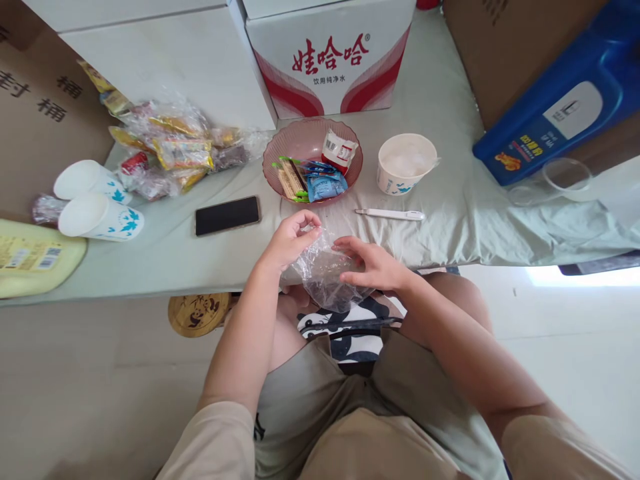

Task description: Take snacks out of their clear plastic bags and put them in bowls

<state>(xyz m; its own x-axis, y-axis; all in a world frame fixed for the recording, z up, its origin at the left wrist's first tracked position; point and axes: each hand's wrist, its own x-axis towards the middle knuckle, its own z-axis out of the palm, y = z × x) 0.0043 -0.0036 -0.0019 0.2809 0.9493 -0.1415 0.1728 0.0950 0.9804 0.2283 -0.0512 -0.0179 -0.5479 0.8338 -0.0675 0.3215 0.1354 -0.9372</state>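
Observation:
My left hand is closed in a pinch on the upper left edge of a clear plastic bag, which hangs crumpled over the table's front edge. My right hand is at the bag's right side, its thumb and fingers apart. Just beyond both hands stands a pink ribbed bowl with wrapped snacks in it. Among them are a blue packet, a red and white packet and a green-edged clear packet. A white utility knife lies to the right of the bowl.
A paper cup holding crumpled clear plastic stands at right. A phone, two tipped paper cups and a heap of wrapped snacks lie left. Cartons line the back; a blue jug leans right.

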